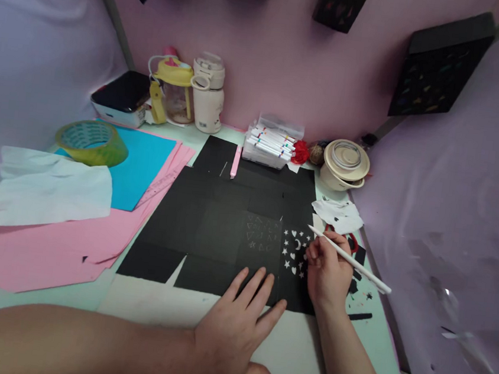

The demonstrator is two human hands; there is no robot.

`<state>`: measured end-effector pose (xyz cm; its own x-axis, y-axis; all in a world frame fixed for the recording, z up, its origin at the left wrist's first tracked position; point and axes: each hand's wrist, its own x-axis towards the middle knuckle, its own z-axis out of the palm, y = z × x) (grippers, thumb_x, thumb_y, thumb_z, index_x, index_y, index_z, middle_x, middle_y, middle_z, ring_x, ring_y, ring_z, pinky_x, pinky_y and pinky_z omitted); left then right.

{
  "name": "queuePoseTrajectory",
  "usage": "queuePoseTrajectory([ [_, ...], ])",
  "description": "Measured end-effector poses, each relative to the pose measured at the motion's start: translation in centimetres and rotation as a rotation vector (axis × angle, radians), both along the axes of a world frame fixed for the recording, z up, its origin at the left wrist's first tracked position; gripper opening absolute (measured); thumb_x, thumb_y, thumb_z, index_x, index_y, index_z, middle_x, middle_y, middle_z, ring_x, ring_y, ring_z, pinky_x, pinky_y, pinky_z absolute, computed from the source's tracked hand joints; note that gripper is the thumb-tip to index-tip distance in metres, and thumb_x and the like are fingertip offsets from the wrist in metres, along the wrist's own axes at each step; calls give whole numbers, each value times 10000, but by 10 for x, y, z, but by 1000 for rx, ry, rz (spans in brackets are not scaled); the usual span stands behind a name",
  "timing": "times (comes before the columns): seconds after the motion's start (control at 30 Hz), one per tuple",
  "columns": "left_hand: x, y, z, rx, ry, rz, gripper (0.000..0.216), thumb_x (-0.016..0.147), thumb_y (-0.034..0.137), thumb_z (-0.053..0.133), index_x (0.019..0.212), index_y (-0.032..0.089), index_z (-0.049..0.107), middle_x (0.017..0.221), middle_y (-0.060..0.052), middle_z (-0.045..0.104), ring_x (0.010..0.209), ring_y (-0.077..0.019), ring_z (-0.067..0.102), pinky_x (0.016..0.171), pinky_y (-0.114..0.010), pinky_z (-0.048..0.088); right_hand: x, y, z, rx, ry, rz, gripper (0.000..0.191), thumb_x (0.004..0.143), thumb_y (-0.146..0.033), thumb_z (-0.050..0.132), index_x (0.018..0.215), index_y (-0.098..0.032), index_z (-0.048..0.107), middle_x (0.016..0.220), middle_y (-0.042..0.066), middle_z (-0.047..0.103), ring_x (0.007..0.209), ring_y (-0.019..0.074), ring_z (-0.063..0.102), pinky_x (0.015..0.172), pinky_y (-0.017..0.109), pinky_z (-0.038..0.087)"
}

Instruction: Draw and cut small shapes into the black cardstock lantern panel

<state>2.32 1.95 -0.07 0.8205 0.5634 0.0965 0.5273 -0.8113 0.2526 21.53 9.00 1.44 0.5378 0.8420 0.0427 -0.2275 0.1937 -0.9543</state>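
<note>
My left hand (239, 323) lies flat with fingers spread across the lower edge of a black paper sheet (214, 225) and the white paper (152, 302) below it. In my right hand (330, 270) is a slim white pen (357, 262), its pointed end aimed up and left. That hand rests at the right side of the black sheet, beside small star, heart and moon cut-outs (292, 256) that show white. Left of these, faint outlines of triangles and stars (260, 234) are drawn on the black surface. My right hand hides part of the cut-out area.
A pink cutter (236, 162) lies on the black paper. Behind stand a box of markers (269, 144), a white bottle (208, 102) and lidded bowls (344, 164). Leftward are tape (91, 142), tissue (53, 187), blue paper (138, 169) and pink paper (55, 256). Red-handled scissors (353, 243) lie right.
</note>
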Motion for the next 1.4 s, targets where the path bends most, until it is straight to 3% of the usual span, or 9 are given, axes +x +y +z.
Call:
queuePoseTrajectory([
  [0.17,0,0,-2,-47,-18,7,901,835,786,308,1491,170,286,1556,-272,175,1464,-400,95,1145,-562,1,-2,-5,1,7,6,56,139,764,-231,677,857,-211,575,631,-58,524,519,70,447,503,208,322],
  [0.37,1,0,-3,-74,-24,11,901,836,779,329,1485,155,305,1562,-273,145,1469,-395,56,1148,-566,-9,-2,-11,-1,5,-133,48,105,802,-244,682,756,-202,598,622,-55,501,535,74,459,491,207,332],
  [0.57,1,0,-4,-80,-34,13,904,830,778,355,1479,151,316,1558,-281,146,1467,-403,56,1147,-572,-6,3,-20,11,-263,-401,283,121,829,-320,650,855,-202,638,662,-12,616,557,110,523,497,222,380],
  [0.63,1,0,-3,-79,-36,16,909,825,779,367,1480,149,314,1555,-284,151,1465,-407,69,1147,-574,3,1,-23,9,-304,-546,292,116,809,-308,655,832,-195,643,666,-5,628,587,126,544,529,233,410],
  [0.73,1,1,1,-99,-17,15,894,828,772,378,1470,152,333,1549,-282,184,1460,-408,114,1145,-579,32,-5,-27,-1,-264,-720,199,105,787,-275,637,722,-198,607,602,-27,580,553,124,507,517,233,402],
  [0.83,1,1,5,-110,0,19,889,819,768,412,1463,159,347,1552,-271,194,1461,-401,125,1145,-578,28,-6,-28,-11,-220,-803,205,145,789,-264,617,666,-208,564,549,-44,535,508,121,474,486,233,382],
  [1.1,1,1,4,-78,-3,21,899,808,774,423,1460,160,343,1556,-264,189,1470,-376,106,1140,-531,-101,0,-31,-15,-209,-816,262,84,819,-251,593,747,-212,614,616,-19,611,551,141,533,507,247,400],
  [1.4,2,2,6,-81,16,22,896,810,770,429,1463,164,334,1559,-259,188,1469,-378,105,1141,-543,-84,-2,-31,-14,-151,-884,247,139,815,-240,581,682,-208,604,606,-14,610,560,145,553,541,259,426],
])
